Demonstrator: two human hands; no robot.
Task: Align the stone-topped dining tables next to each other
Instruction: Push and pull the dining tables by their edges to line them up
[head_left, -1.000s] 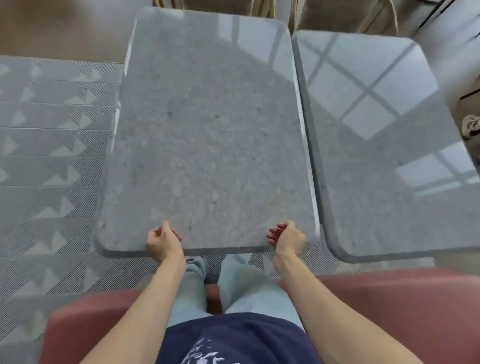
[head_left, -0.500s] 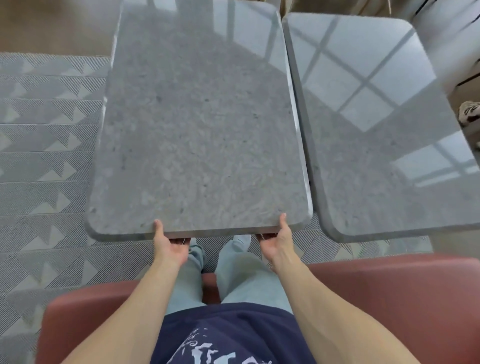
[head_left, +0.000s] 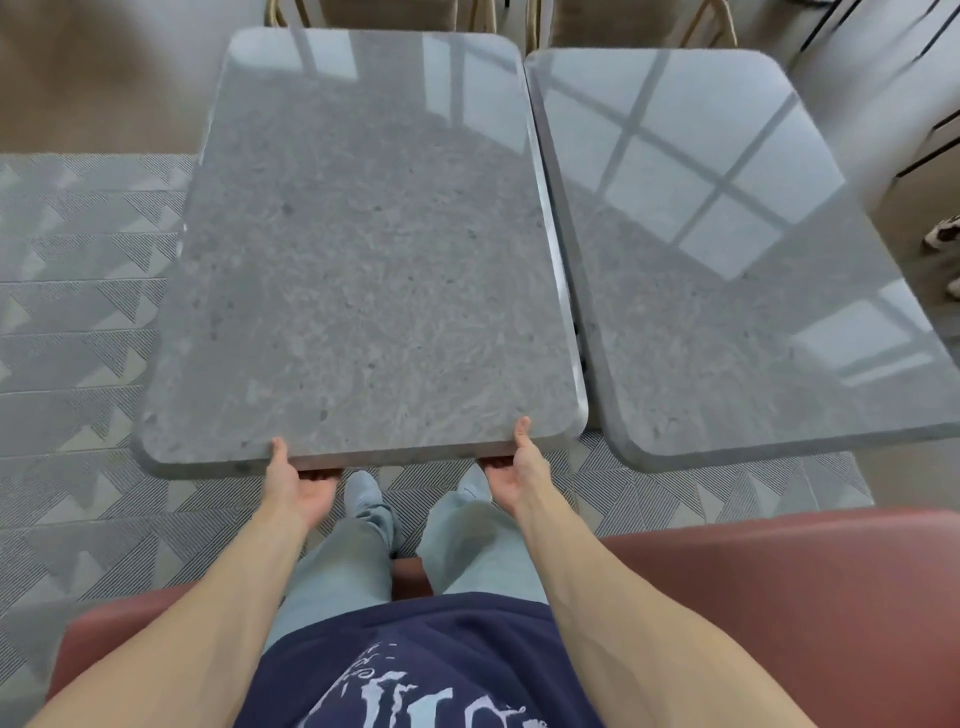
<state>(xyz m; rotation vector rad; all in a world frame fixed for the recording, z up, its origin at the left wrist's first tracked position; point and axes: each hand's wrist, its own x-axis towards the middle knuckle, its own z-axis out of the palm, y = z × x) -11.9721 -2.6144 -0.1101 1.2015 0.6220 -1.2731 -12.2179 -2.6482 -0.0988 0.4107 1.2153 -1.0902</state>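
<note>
Two grey stone-topped tables stand side by side in front of me. The left table (head_left: 363, 249) is directly ahead; the right table (head_left: 727, 291) sits beside it with a narrow gap between their long edges. The left table's near edge lies slightly farther from me than the right one's. My left hand (head_left: 298, 480) grips the left table's near edge, thumb on top and fingers underneath. My right hand (head_left: 517, 470) holds the same edge closer to its right corner, thumb on top too.
A red upholstered bench (head_left: 779, 597) is right behind my legs. Patterned grey carpet (head_left: 78, 338) covers the floor to the left. Chairs (head_left: 623, 21) stand at the far side of both tables. A shoe (head_left: 943, 236) lies at the right edge.
My hands went from resting knuckles-up at the edge to gripping it, thumbs on top and fingers under. The gap between the tables has narrowed at the near end.
</note>
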